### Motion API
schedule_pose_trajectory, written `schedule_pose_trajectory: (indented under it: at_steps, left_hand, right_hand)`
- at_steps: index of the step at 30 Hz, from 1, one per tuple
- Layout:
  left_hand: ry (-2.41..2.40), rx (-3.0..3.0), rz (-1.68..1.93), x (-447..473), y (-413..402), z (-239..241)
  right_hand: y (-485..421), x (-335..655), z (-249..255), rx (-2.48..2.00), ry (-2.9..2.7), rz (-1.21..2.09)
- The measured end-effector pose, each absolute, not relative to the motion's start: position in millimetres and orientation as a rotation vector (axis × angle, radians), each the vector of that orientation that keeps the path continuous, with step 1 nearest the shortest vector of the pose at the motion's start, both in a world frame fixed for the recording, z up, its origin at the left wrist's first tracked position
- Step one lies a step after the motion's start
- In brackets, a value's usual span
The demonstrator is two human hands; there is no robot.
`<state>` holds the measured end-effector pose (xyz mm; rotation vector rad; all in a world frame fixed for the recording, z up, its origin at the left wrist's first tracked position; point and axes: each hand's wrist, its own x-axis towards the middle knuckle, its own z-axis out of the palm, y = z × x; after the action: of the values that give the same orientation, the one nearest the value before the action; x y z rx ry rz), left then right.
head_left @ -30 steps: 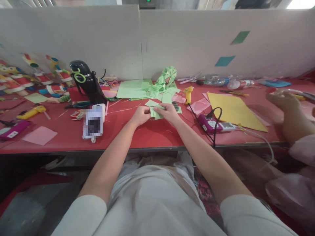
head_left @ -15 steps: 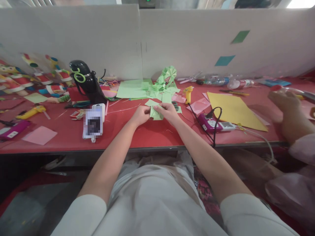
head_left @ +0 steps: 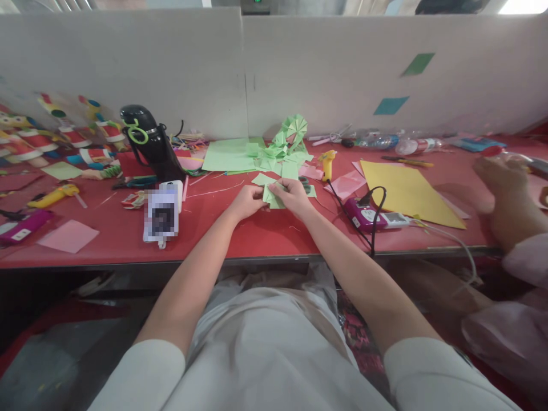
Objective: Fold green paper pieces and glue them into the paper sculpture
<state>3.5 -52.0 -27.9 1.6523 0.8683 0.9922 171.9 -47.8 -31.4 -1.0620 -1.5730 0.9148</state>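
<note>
Between my hands is a small piece of light green folded paper, held just above the red table. My left hand has its fingers closed at the paper's left edge. On the right side, my right hand pinches the same paper, thumb on top. Just behind it lies another green paper piece. Scissors, partly hidden, rest beside my right hand. Farther back, folded green paper shapes and a round pleated green paper fan sit on green sheets.
A phone and black bottle stand left. To the right are a yellow glue gun, a purple power strip with cables, and yellow paper. Another person's hand holds a bottle at far right. A white partition rises behind.
My left fingers have shifted slightly to the right along the green paper, and the paper has turned a little. The other person's hand at far right has moved slightly right.
</note>
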Motion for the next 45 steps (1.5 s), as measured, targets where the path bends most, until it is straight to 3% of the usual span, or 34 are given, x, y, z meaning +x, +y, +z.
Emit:
schedule_pose_trajectory:
  at_steps: [10, 45]
  left_hand:
    - [0.892, 1.858, 1.205, 0, -49, -30]
    - [0.984, 1.736, 1.238, -2, -39, -35]
  right_hand:
    - [-50, 172, -28, -1.01, -1.536, 0.922]
    - [-45, 170, -31, -0.934, -1.478, 0.999]
